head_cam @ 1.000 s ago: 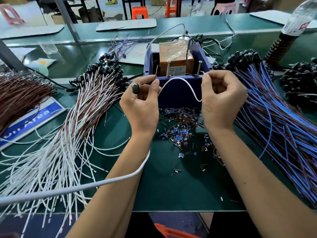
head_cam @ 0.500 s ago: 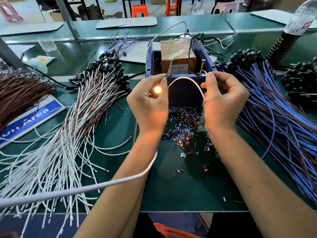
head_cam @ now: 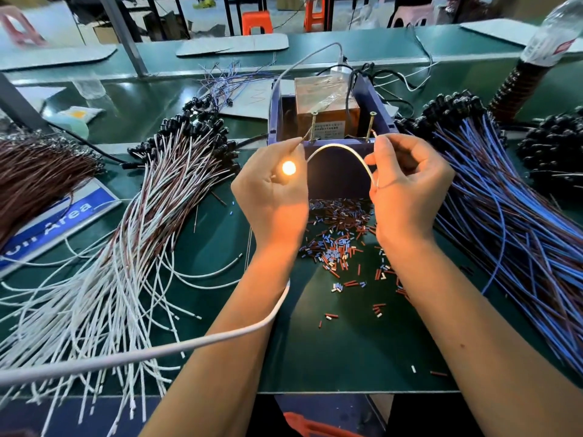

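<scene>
Above green surface (head_cam: 347,357), lit lamp (head_cam: 288,168) is pinched by left hand (head_cam: 271,200), its arched white lead (head_cam: 339,149) by right hand (head_cam: 407,187).

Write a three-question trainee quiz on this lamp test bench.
1. True or false: the lamp pinched in the left hand is lit.
2. The lamp's two leads reach to: A the two upright screws, B a pair of clips, C a wall socket.
3. Fill in: the wire pinched by the right hand is ____ in colour.
Key: 1 true; 2 A; 3 white.
</scene>
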A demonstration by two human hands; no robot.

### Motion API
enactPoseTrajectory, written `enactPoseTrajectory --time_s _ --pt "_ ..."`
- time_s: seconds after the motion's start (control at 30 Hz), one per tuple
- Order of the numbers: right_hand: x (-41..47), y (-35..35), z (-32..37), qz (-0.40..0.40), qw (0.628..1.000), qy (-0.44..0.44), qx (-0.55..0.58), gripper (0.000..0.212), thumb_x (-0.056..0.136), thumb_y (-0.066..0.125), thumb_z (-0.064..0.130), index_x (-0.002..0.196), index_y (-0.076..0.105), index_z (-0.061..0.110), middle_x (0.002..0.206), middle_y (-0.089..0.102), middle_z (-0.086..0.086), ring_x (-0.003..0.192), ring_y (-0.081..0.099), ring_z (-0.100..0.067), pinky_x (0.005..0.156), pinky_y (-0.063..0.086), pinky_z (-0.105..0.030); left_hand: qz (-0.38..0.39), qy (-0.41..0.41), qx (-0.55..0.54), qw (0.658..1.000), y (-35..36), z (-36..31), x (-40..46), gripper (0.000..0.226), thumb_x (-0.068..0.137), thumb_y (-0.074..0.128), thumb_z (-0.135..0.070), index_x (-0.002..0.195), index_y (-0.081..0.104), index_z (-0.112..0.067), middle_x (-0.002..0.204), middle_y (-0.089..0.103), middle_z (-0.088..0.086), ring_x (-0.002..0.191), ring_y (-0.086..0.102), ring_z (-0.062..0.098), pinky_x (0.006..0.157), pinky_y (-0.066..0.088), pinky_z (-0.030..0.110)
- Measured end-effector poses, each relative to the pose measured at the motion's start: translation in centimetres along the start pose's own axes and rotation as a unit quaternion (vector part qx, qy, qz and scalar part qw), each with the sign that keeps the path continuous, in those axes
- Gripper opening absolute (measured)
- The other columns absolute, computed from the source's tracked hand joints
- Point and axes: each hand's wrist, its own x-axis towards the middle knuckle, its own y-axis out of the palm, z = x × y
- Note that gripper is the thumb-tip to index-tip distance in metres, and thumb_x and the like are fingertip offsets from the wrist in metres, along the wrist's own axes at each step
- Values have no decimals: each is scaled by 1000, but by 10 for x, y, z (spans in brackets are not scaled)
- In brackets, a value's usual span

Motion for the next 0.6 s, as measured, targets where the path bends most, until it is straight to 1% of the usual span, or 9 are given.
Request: enactPoseTrajectory --time_s 0.07,0.13,0.2,0.27,0.33,0.4,0.47,0.53,0.6 --pt "1 -1 0 -11 1000 0 8 10 94 71 26 86 74 20 72 74 -5 57 61 -17 63 49 -33 -26 55 6 998 -6 -1 2 8 92 72 -11 93 80 -9 81 73 1 73 64 10 70 48 20" --pt "1 -2 1 -19 1000 1 10 10 94 71 26 85 73 21 72 73 -5 55 59 -18 61 48 -33 -49 69 -6 996 -10 2 5 9 93 71 -11 96 80 -8 86 73 1 74 62 7 69 45 18" --pt "0 -5 3 -17 1000 -1 16 10 95 70 23 86 72 20 71 72 -5 49 55 -18 54 45 -30 -56 46 -37 997 -14 2 7 9 94 71 -12 96 79 -14 85 73 2 71 58 8 65 42 22" --pt "-1 -7 7 -10 1000 -3 25 10 96 69 21 87 72 20 71 72 -4 45 52 -18 47 42 -28 -64 20 -61 996 -17 -1 7 12 94 71 -14 95 77 -24 83 72 0 68 55 11 61 40 27" --pt "-2 -12 12 -15 1000 -2 23 9 97 68 19 89 71 20 72 72 -5 45 52 -18 44 41 -29 -50 5 -84 995 -19 -7 7 14 94 71 -14 92 77 -26 82 72 0 67 56 14 59 41 33" --pt "-3 -18 15 -29 999 0 20 9 98 66 14 91 71 19 74 72 -3 47 54 -17 43 42 -28 -1 -20 -115 993 -18 -14 6 11 93 73 -13 90 78 -22 81 72 1 68 58 16 60 43 37" --pt "-3 -25 19 -52 998 -12 16 11 97 62 12 96 70 18 79 72 1 54 57 -16 44 44 -29 74 -38 -117 990 -15 -23 4 9 92 74 -13 89 79 -19 76 72 -2 65 58 13 59 45 33" --pt "-1 -36 21 -93 993 -53 -52 14 98 58 16 104 69 22 97 71 -6 70 61 -18 56 50 -30 170 -40 -99 980 -9 -34 3 6 92 74 -12 91 80 -15 72 70 -10 60 54 4 57 42 21" --pt "6 -57 24 -138 974 -111 -142 17 102 53 27 114 64 25 118 65 -16 90 61 -16 74 48 -21 255 -15 -80 963 1 -49 -1 6 91 75 -9 93 80 -10 73 70 -9 60 53 -2 59 40 12"
